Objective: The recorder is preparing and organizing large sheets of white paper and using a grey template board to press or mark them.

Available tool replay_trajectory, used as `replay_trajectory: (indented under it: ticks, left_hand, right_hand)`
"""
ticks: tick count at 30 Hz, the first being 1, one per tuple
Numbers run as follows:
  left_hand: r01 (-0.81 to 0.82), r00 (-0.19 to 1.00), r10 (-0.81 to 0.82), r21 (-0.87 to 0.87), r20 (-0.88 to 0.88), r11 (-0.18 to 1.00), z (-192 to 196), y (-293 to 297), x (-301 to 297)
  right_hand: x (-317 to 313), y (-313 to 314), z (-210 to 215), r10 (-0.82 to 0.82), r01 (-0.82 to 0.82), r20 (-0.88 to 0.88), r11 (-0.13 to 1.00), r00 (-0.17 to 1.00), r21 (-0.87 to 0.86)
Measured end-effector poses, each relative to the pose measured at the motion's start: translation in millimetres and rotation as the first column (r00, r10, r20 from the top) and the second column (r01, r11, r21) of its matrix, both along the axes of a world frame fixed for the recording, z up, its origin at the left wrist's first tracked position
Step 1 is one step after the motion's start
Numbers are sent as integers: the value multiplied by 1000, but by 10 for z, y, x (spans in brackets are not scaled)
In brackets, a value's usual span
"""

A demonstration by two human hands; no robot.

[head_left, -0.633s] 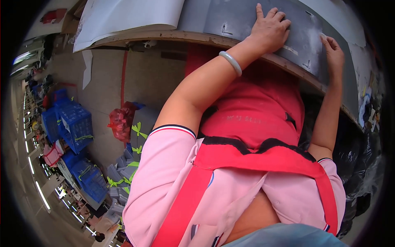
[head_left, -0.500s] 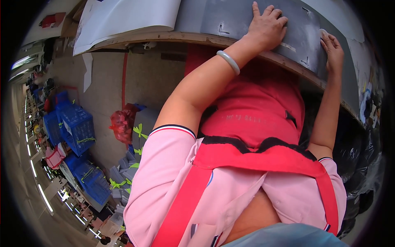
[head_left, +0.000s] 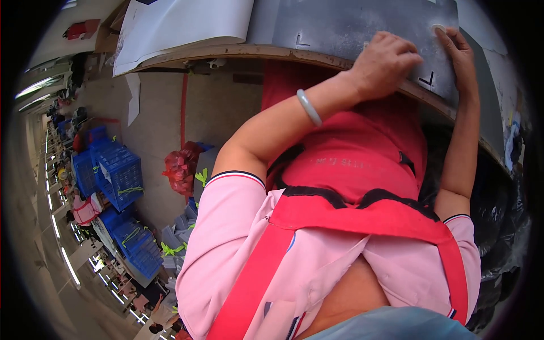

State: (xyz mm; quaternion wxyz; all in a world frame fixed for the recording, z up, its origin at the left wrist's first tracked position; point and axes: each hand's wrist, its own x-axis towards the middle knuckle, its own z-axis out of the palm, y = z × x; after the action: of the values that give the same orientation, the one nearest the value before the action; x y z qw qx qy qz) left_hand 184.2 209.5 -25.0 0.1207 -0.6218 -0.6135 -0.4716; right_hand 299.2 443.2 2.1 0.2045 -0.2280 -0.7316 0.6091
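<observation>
A large grey sheet (head_left: 351,25) with white chalk marks lies on a worktable with a wooden edge (head_left: 238,52). My left hand (head_left: 386,61), a pale bangle on its wrist, presses knuckles-up on the sheet near the table's edge. My right hand (head_left: 457,52) reaches onto the sheet beside it. Its fingertips pinch a small white round piece (head_left: 438,28) against the grey surface. A black corner mark (head_left: 426,80) on the sheet shows between the two hands. A pink top and red apron fill the lower middle of the view.
A white sheet (head_left: 187,25) overlaps the grey one at the left of the table. On the floor to the left are blue crates (head_left: 116,175), a red bag (head_left: 180,169) and bundles with yellow-green ties (head_left: 170,246). Black bags (head_left: 498,226) sit at the right.
My left hand has gone from fingers spread flat to curled, nearer the table's edge. My right hand has slid further up the sheet, onto the white piece.
</observation>
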Motion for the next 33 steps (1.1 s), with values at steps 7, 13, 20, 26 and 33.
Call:
replay_trajectory:
  ticks: [7,13,20,26,33]
  left_hand:
    - [303,951,-305,-377,56,875,231,-363,688]
    - [-87,996,76,-355,-45,931,208,-362,26]
    - [107,992,-55,-518,116,848,162,-377,-456]
    - [229,966,-122,-538,228,811,205,-341,-554]
    - [17,977,-140,-602,-158,798,265,-633,-513]
  right_hand:
    - [-262,-190,626,-210,182,-368,977,906,-110]
    - [-275,-38,384,-220,5,-532,927,818,-376]
    - [-153,-39,-69,-399,97,-391,792,829,-603]
    - [-97,74,-258,-411,113,-368,781,834,-614]
    - [-67,100,-297,-360,67,-392,803,847,-593]
